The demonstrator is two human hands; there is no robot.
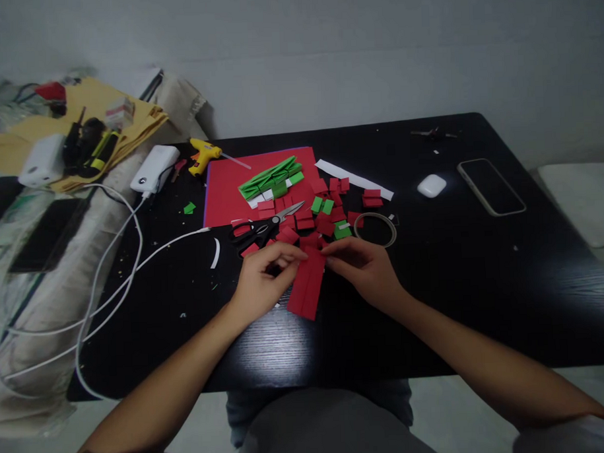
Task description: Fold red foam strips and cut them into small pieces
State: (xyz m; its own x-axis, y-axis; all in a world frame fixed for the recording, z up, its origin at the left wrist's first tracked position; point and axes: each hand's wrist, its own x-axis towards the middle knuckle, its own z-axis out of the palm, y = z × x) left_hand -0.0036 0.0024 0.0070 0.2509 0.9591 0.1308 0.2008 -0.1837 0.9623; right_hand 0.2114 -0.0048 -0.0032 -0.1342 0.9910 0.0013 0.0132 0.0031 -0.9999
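Between my hands is a creased red paper strip (305, 287), its lower end pointing toward me. My left hand (267, 277) pinches its upper left edge with thumb and forefinger. On the other edge, the fingertips of my right hand (365, 269) pinch the strip near its top. Just beyond lie several small folded red paper pieces (304, 220) and a few green ones (322, 206). Black-handled scissors (267, 226) rest among them, blades partly apart. A roll of tape (375, 230) lies beside my right hand.
Red sheets (226, 189) lie under folded green paper (270, 178). A yellow glue gun (203, 156), a white power bank (154, 168) and a looping white cable (138, 239) are left. An earbud case (431, 185), a phone (491, 187) and keys (433, 134) lie right on the black table (435, 341).
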